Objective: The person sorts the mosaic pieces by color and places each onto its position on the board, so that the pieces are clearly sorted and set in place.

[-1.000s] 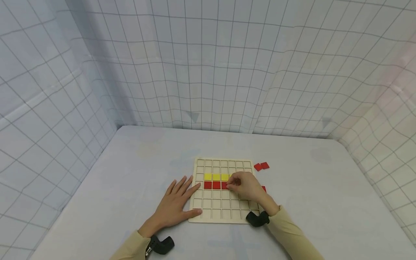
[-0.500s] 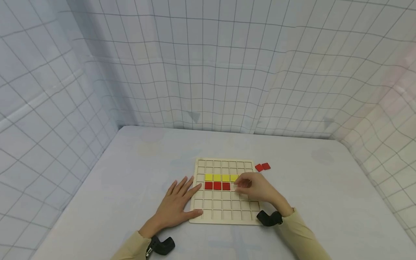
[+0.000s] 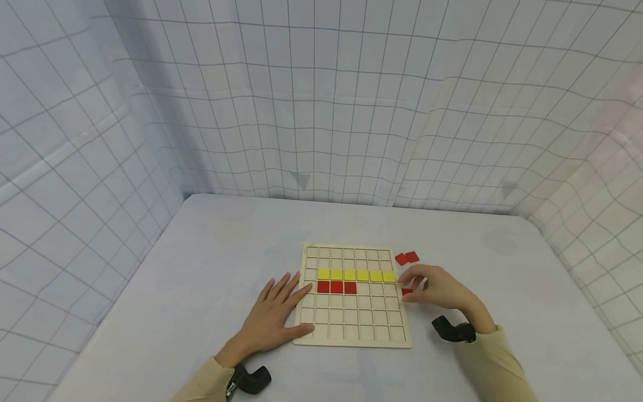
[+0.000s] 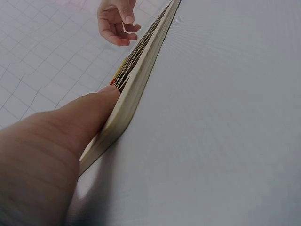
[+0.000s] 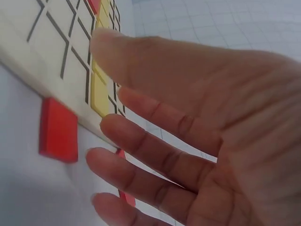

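A cream gridded board (image 3: 351,336) lies on the table. One row carries several yellow tiles (image 3: 349,275); in the row below, three red tiles (image 3: 336,287) sit side by side at the left. My left hand (image 3: 268,321) is spread beside the board's left edge, its thumb (image 4: 94,110) and fingertips resting over the rim. Just past the right edge, my right hand (image 3: 436,287) hovers with thumb and fingers apart and nothing between them. Beneath its fingers a loose red tile (image 5: 59,129) lies against the board's edge, partly covered in the head view.
Two more loose red tiles (image 3: 406,258) lie on the table off the board's upper right corner. Checked white curtains (image 3: 321,111) enclose the white table (image 3: 231,240) at the back and sides. Black wrist cameras (image 3: 454,330) are strapped to both wrists.
My right hand has left the third red tile and moved right, off the board to the loose red tile, uncovering the yellow row's right end. My left hand has stayed put.
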A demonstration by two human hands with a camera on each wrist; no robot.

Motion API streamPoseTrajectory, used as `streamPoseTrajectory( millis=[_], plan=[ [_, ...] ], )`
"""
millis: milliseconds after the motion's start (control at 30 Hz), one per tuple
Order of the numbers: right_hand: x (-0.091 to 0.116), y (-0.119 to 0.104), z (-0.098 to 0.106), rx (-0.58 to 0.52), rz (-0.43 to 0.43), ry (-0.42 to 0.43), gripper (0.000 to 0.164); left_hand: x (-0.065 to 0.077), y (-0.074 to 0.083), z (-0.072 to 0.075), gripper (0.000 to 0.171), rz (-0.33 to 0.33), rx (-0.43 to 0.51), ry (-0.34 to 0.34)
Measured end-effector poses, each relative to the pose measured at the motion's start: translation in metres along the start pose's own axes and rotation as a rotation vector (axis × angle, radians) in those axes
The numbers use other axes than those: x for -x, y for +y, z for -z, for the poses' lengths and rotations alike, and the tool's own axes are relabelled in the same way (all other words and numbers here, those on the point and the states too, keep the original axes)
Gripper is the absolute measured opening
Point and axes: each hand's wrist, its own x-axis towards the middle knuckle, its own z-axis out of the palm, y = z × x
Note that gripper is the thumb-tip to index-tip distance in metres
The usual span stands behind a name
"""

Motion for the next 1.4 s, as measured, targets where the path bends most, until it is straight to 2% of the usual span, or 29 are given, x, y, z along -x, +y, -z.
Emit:
streamPoseTrajectory(
  millis=[300,567,800,1400],
  plan=[
    [0.011,0.013,0.007,0.017,-0.053,-0.031,0.030,0.000,-0.001,-0.001,0.080,-0.011,0.005,0.016],
    [0.007,0.021,0.000,0.023,-0.075,-0.001,0.028,0.000,-0.001,-0.001,0.080,0.002,0.012,0.006],
    [0.003,0.022,-0.006,0.036,-0.131,0.027,0.030,0.000,0.001,0.002,0.080,0.011,0.017,-0.015],
    [0.004,0.024,-0.005,0.008,-0.132,0.036,0.022,0.001,0.001,0.003,0.079,0.000,0.004,-0.010]
  ],
)
